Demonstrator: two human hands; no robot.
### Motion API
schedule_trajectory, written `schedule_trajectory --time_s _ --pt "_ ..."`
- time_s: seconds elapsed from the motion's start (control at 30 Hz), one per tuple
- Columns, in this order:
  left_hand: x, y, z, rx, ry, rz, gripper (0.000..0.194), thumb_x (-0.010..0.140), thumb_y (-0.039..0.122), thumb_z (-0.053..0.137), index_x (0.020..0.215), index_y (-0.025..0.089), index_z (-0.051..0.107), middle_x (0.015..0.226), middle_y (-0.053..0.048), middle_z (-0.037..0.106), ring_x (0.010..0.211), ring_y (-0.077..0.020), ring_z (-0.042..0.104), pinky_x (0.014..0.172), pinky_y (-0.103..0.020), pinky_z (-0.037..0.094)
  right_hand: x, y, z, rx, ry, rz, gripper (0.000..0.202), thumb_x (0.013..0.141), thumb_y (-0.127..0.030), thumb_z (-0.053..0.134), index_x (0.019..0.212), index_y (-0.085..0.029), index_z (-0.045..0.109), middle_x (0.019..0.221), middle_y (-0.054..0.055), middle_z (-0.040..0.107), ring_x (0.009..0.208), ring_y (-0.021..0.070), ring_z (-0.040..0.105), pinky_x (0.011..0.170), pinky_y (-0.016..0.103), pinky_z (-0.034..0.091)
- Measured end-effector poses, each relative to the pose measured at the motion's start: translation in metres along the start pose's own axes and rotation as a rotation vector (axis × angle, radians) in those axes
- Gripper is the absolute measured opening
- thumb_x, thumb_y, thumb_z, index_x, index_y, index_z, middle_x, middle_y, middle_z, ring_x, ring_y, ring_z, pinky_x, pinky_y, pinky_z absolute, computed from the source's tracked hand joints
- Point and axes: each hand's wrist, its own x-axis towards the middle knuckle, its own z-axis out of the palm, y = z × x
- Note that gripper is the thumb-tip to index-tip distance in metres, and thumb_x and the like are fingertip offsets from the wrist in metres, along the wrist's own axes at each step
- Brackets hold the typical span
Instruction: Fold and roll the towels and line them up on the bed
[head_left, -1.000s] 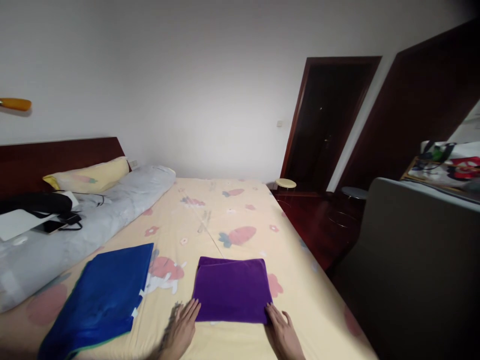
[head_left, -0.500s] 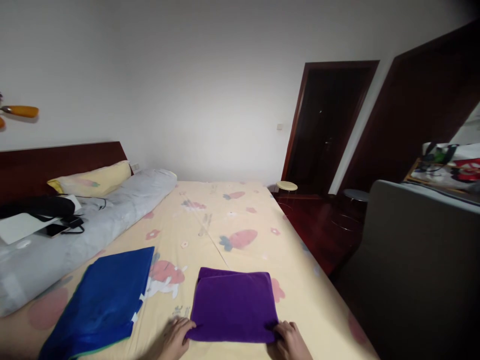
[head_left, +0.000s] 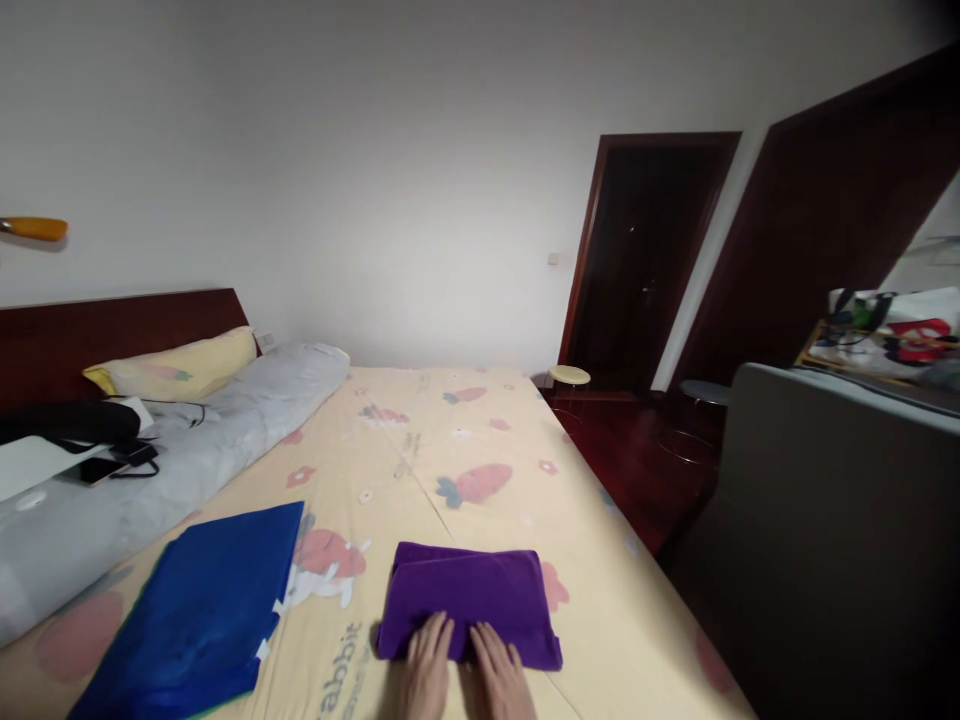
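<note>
A folded purple cloth (head_left: 472,590) lies on the bed in front of me. My left hand (head_left: 429,662) rests flat on its near part, left of the middle, fingers pointing away from me. Beside it, my right hand (head_left: 498,668) lies on the same near part with its fingers stretched out. Neither hand grips the cloth. To the left, a folded blue cloth (head_left: 202,600) with small white tags on its right edge lies apart from both hands.
The patterned bed sheet (head_left: 405,470) spreads around the cloths. Along the left lie a grey rolled quilt (head_left: 247,420), a yellow pillow (head_left: 187,368) and a phone (head_left: 101,470). A dark grey panel (head_left: 825,500) and a round stool (head_left: 569,375) stand at the right.
Both hands have left the cloth's near corners and moved inward onto its surface, with fingers opened. The cloth's near edge sits slightly farther from me. The view has shifted slightly.
</note>
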Motion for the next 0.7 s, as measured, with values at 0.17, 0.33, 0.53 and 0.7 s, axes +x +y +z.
schedule_trajectory --time_s 0.17,0.33,0.53,0.7 --pt "-0.005 0.009 0.002 0.088 -0.019 0.168 0.075 0.082 0.011 0.034 0.150 0.029 0.007 0.152 0.002 0.037 0.136 -0.0183 0.041 0.107 -0.039 0.039 -0.006 -0.009 0.008 -0.029 -0.021 -0.046 0.067 0.090 -0.024 0.036 0.151 -0.028 0.008 0.142 0.003 0.052 0.124 0.0211 0.054 0.098 0.035 0.043" --pt "-0.019 -0.053 -0.029 0.162 -0.039 0.125 0.066 0.091 0.023 0.033 0.148 0.033 0.002 0.154 0.004 0.031 0.138 -0.0184 0.037 0.112 -0.042 0.032 -0.029 0.049 -0.028 -0.097 -0.153 0.143 0.059 0.093 -0.042 0.037 0.148 -0.037 0.015 0.148 0.001 0.042 0.130 0.0248 0.048 0.102 0.044 0.043" --pt "-0.022 -0.067 -0.048 0.129 -0.221 -0.005 0.058 0.094 0.036 0.030 0.146 0.039 0.005 0.157 0.005 0.024 0.144 -0.0230 0.026 0.114 -0.053 0.026 -0.039 0.073 -0.052 -0.029 -0.280 0.271 0.057 0.095 -0.045 0.033 0.148 -0.036 0.013 0.152 0.001 0.036 0.137 0.0262 0.039 0.105 0.053 0.040" --pt "-0.005 -0.018 -0.045 0.132 -0.189 -0.080 0.073 0.084 0.019 0.037 0.148 0.031 0.005 0.158 -0.001 0.020 0.145 -0.0266 0.020 0.116 -0.061 0.016 -0.018 0.038 -0.044 -0.038 -0.182 0.248 0.064 0.093 -0.039 0.036 0.150 -0.027 0.007 0.154 0.007 0.028 0.138 0.0292 0.036 0.108 0.055 0.037"
